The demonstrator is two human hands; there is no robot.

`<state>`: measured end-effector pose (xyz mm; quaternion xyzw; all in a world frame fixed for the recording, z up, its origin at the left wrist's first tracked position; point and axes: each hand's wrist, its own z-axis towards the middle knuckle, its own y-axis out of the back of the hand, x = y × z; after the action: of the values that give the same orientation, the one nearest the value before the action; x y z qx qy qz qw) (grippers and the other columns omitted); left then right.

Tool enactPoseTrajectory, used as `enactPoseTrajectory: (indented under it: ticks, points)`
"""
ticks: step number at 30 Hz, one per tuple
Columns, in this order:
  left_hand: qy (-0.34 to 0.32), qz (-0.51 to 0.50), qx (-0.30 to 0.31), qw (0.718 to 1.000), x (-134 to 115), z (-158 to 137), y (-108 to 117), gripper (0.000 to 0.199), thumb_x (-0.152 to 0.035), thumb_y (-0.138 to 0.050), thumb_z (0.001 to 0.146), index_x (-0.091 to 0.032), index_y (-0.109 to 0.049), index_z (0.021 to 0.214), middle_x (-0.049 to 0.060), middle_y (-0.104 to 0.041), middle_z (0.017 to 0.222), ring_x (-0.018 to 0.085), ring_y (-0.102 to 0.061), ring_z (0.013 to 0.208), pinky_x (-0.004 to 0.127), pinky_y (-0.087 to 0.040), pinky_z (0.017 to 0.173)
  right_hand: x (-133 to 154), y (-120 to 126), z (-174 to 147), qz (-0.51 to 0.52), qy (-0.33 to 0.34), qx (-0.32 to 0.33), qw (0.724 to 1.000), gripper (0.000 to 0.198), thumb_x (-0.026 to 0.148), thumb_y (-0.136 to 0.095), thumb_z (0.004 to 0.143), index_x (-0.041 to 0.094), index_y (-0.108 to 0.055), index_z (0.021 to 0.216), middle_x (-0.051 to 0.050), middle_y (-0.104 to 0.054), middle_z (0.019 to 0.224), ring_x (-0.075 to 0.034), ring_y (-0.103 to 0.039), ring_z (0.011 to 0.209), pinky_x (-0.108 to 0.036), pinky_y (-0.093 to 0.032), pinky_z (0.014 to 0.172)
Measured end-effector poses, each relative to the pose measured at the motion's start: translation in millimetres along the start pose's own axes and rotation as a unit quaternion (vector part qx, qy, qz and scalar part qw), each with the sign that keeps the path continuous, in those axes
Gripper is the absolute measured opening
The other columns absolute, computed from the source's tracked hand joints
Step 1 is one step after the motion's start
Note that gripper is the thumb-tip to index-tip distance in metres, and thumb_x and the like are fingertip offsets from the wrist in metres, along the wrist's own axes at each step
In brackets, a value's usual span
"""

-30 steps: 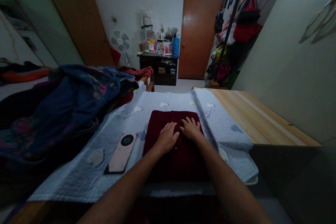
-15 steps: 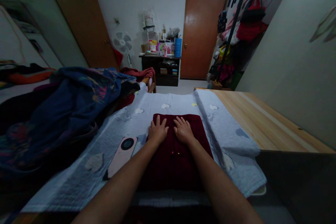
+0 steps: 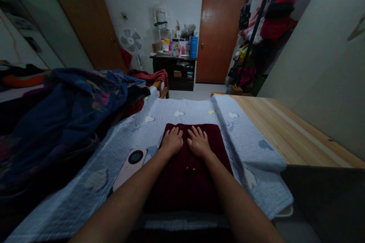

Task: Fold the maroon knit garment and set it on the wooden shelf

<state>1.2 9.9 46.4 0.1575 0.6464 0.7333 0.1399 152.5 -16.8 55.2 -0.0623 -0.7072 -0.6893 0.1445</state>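
A dark red folded garment [image 3: 191, 190] lies flat in front of me, with two small shiny fastenings near its middle. My left hand [image 3: 172, 141] rests palm down on its far left part, fingers stretched forward. On the far right part, my right hand [image 3: 199, 142] lies flat with its fingers slightly spread. Neither hand grips the cloth. Under the garment is a light blue quilted cover [image 3: 159, 112] with pale patches. A pink phone [image 3: 131, 167] with a round black camera lies left of the garment, partly hidden by my left forearm.
A heap of clothes [image 3: 71, 110], with a blue floral piece on top, rises on the left. Bare wooden boards [image 3: 265, 129] run along the right. Farther off stand a white fan [image 3: 131, 41], a dark cabinet [image 3: 173, 72] and a door [image 3: 215, 34].
My left hand's fingers have drawn closer together and shifted slightly on the garment. My right hand stays nearly in place. The view has tilted a little.
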Motion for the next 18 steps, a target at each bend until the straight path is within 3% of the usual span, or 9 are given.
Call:
enactPoseTrajectory:
  ticks: [3,9,18]
  points:
    - [0.013,-0.006,0.015,1.0,0.2,6.0,-1.1,0.047,-0.031,-0.035,0.091,-0.017,-0.05,0.133,0.014,-0.045,0.144,0.029,-0.036,0.135,0.049,-0.029,0.108,-0.2,0.4,0.0,-0.001,0.0,0.003,1.0,0.056,0.041,-0.031,0.094,0.026,-0.032,0.147,0.001,-0.016,0.158,-0.024,-0.009,0.145,-0.048,-0.007,0.115]
    - [0.049,-0.013,0.015,0.999,1.0,9.5,-5.0,0.056,-0.046,-0.038,0.09,-0.026,-0.039,0.143,0.014,-0.036,0.15,0.039,-0.025,0.139,0.06,-0.018,0.108,-0.7,1.1,-0.2,0.001,0.003,0.009,1.0,0.056,0.042,-0.03,0.094,0.027,-0.03,0.148,0.001,-0.015,0.158,-0.024,-0.008,0.145,-0.048,-0.008,0.115]
    - [0.025,-0.042,0.059,0.997,11.0,25.0,0.1,0.053,-0.049,-0.034,0.09,-0.028,-0.046,0.137,0.011,-0.043,0.146,0.033,-0.03,0.137,0.058,-0.018,0.109,-0.7,1.1,0.3,-0.005,0.001,0.016,1.0,0.056,0.043,-0.029,0.095,0.027,-0.03,0.148,0.001,-0.015,0.159,-0.023,-0.008,0.145,-0.046,-0.007,0.115]
